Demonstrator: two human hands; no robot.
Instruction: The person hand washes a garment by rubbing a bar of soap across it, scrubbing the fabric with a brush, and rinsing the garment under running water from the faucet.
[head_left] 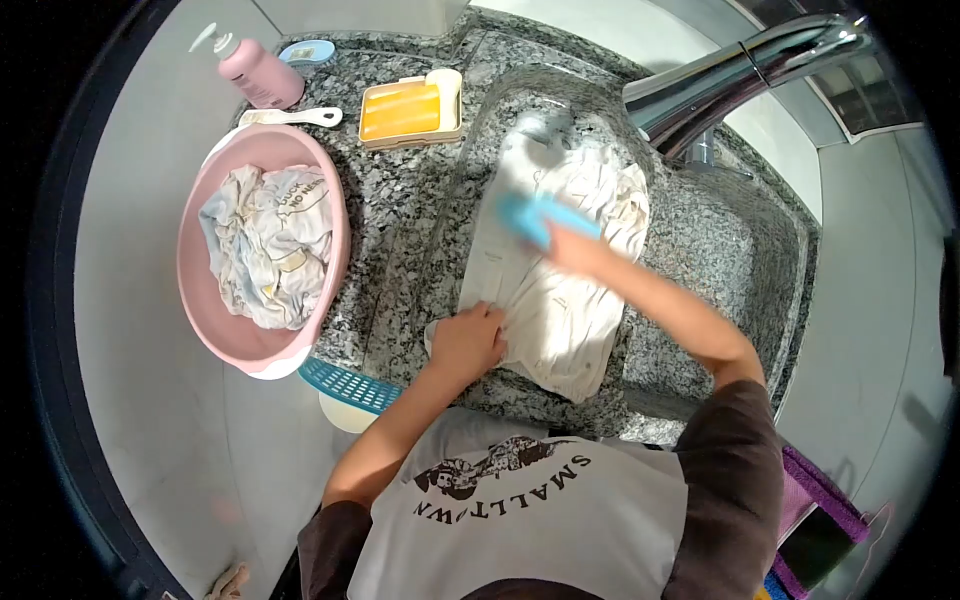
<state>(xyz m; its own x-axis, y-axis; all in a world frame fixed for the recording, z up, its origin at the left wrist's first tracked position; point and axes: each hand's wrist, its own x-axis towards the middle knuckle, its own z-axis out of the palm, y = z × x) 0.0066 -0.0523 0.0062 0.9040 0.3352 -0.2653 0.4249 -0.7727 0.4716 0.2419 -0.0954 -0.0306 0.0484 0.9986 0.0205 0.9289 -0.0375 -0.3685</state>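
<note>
Brightly lit, speckled granite counter (388,215) against pale grey walls (345,18).

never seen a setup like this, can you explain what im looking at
There is no machine here, just a person's two bare hands. The one picture comes from a camera worn on the head, looking forward and down. The left hand rests on a pale cloth spread over speckled stone. The right hand holds a light-blue tool, probably a brush, though it is blurred. A metal tap shows at upper right. Toward the left are a pink basin with bundled fabric inside, a pink pump bottle and a tray holding something orange.
</note>
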